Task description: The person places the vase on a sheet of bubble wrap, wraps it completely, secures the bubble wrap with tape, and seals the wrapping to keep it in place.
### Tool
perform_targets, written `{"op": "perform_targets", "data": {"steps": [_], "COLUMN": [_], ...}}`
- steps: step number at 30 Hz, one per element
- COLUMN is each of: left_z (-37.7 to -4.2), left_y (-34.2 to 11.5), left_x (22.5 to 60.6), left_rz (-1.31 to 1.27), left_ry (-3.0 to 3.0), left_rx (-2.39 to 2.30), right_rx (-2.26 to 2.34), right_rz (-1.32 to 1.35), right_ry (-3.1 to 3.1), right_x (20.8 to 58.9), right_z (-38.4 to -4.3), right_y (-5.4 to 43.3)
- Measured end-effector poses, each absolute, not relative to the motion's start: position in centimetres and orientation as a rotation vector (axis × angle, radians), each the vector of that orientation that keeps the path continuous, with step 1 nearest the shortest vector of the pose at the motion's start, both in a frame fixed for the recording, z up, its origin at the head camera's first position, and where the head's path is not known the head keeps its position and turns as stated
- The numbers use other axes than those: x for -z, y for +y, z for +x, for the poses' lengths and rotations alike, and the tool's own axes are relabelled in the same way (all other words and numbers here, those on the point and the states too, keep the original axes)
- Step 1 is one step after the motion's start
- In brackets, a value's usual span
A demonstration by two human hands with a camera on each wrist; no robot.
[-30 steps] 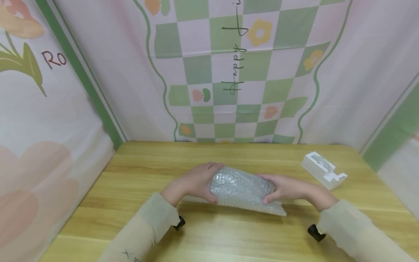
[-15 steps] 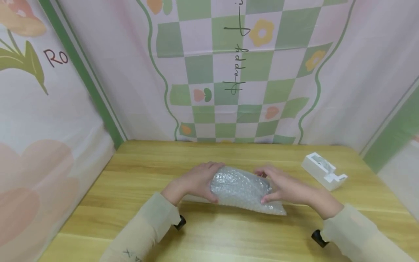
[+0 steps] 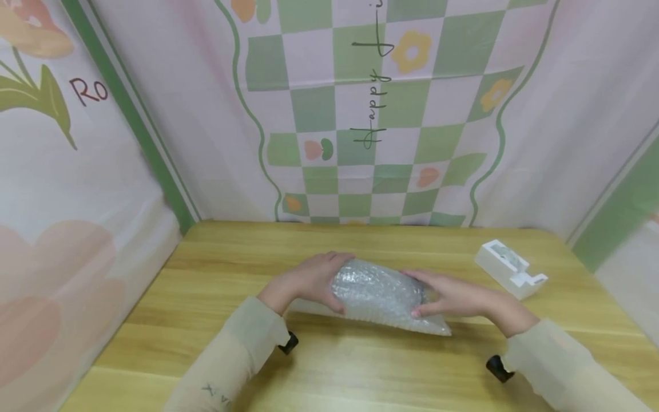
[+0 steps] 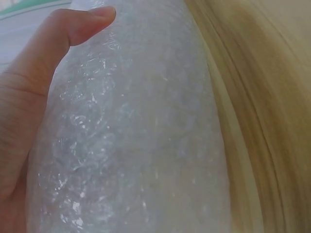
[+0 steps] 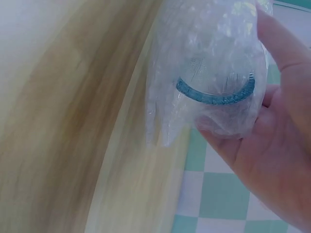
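A roll of clear bubble wrap (image 3: 378,294) lies across the table, its loose edge slanting toward the front. My left hand (image 3: 315,281) grips the roll's left end, with the thumb on the near side and the fingers over the top. At the other end my right hand (image 3: 455,293) holds the wrap between thumb and fingers. In the right wrist view, a round glass-like thing with a blue-green band (image 5: 214,98) shows through the wrap's end. Most of what is wrapped is hidden. The left wrist view shows my thumb pressing the bubbly plastic.
A white tape dispenser (image 3: 507,269) with a roll of tape stands at the back right of the wooden table (image 3: 329,366). Behind the table hangs a green and white checked cloth (image 3: 355,143). Black wrist mounts (image 3: 498,369) hang under both sleeves.
The fingers of my right hand lifted and bent, then came back down onto the roll's right end. My left hand and the roll have shifted very slightly away from me.
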State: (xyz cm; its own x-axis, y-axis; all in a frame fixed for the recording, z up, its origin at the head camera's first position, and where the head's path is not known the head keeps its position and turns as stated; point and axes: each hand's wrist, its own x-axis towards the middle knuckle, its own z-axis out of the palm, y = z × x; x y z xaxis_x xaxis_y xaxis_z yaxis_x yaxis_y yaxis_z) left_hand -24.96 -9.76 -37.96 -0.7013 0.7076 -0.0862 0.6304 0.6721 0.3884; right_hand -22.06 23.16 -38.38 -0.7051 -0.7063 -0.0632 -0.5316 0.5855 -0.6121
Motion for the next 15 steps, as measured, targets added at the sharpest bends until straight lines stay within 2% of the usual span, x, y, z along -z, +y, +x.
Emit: {"op": "perform_targets", "data": {"steps": [15], "left_z": [-25.44], "left_y": [-9.52], "left_x": [37.77], "left_rz": [1.039], "left_ry": [2.635], "left_rx": [-0.516], "right_rx": [0.881], "right_rz": [-0.881], "right_ry": [2.332], "right_x": [38.58], "right_z": [-23.08], "right_y": [22.75]}}
